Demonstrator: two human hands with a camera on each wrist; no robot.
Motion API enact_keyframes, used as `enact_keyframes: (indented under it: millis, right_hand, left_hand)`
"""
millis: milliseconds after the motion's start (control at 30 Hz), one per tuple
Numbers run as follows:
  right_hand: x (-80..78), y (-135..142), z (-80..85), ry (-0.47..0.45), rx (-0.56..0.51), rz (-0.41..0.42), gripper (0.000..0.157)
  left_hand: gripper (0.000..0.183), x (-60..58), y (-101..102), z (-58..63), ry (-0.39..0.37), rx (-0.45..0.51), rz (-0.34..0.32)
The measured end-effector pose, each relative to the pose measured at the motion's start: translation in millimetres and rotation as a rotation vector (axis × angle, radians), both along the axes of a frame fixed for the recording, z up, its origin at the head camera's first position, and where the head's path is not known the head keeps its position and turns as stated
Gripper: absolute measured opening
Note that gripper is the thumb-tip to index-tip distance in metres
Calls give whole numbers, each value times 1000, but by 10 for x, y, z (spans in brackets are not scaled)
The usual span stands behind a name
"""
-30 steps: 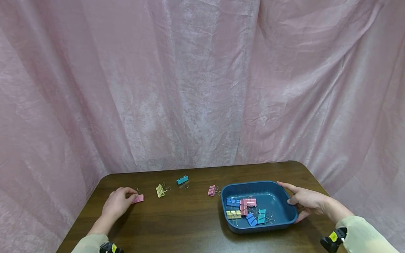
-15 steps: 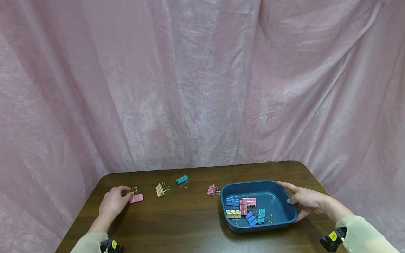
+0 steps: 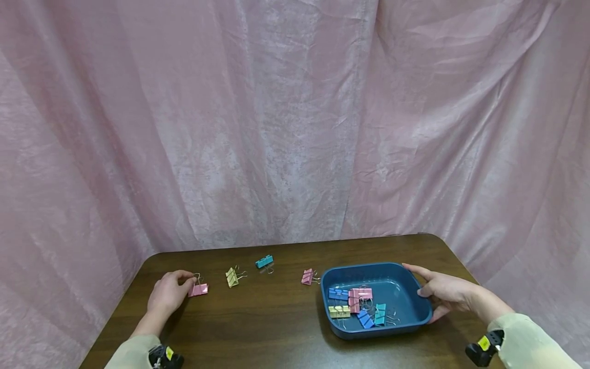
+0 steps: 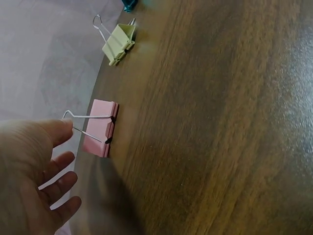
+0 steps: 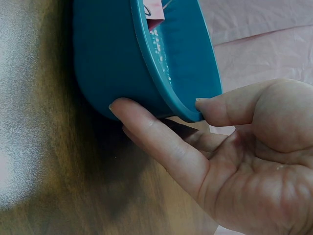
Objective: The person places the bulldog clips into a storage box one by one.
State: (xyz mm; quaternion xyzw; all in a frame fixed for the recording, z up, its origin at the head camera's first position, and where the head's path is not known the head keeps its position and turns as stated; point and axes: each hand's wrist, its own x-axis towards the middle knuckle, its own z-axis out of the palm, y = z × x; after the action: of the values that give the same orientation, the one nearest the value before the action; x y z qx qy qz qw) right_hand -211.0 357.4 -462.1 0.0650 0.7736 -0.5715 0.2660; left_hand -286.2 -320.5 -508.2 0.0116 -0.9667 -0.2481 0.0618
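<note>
At the left of the table, my left hand (image 3: 168, 294) pinches a wire handle of a pink binder clip (image 3: 198, 290). In the left wrist view the thumb (image 4: 61, 131) is on that wire, and the clip's pink body (image 4: 100, 128) shows whole; the index finger is mostly hidden. My right hand (image 3: 449, 293) grips the right end of a blue plastic tray (image 3: 378, 333). The right wrist view has the thumb (image 5: 225, 108) at the rim and the other fingers against the outer wall and underside. Several pink, blue, yellow and teal binder clips lie inside the tray.
Between hand and tray, a yellow binder clip (image 3: 232, 277), a teal one (image 3: 265, 261) and another pink one (image 3: 307, 277) lie on the brown wooden table (image 3: 258, 328). A pink curtain (image 3: 276, 128) hangs behind the table's far edge.
My left hand has drawn slightly left, and more of the pink binder clip shows beside its fingertips. My right hand keeps its grip, and the tray stays in place.
</note>
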Motion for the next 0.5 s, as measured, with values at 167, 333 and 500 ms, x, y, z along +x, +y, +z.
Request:
enact_keyframes:
  millis: [167, 333, 500]
  right_hand:
    - [-5, 3, -4, -3, 5, 0, 78]
    - [-8, 12, -15, 1, -2, 3, 78]
    - [-14, 17, -28, 4, -6, 4, 78]
  left_hand:
    - [26, -9, 0, -14, 5, 21, 10]
    - [24, -11, -5, -30, 5, 36, 17]
    - [24, -10, -23, -42, 0, 49, 16]
